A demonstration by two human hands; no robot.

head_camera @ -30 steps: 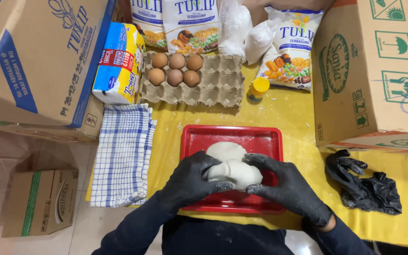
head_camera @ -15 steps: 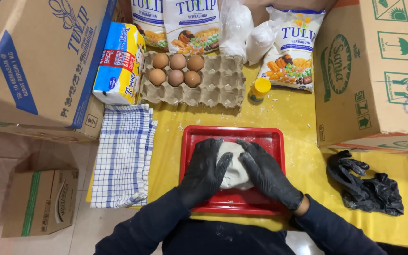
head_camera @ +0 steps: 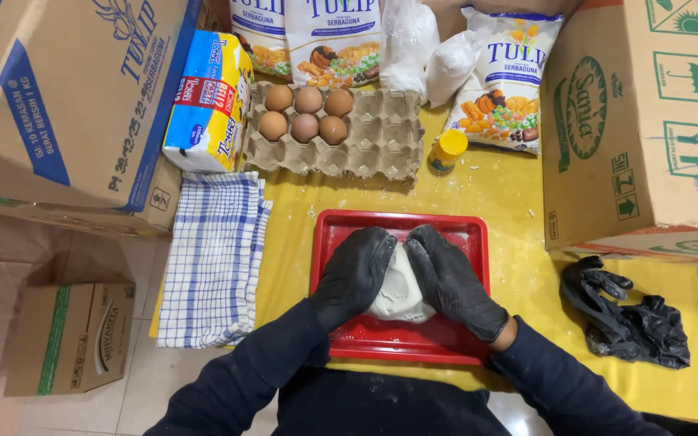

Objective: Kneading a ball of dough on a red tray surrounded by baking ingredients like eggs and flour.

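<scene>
Both hands wear black gloves and press on a pale, soft lump of white dough lying in a shallow red rectangular plastic tray on the yellow-covered worktop. The left hand curls its grip over the dough's left side, the right hand over its right — fingertips nearly meeting on top. A blue-and-white checked cloth lies left of the tray; a grey cardboard egg carton holding five brown eggs sits beyond it — a crumpled black glove lies to the right.
</scene>
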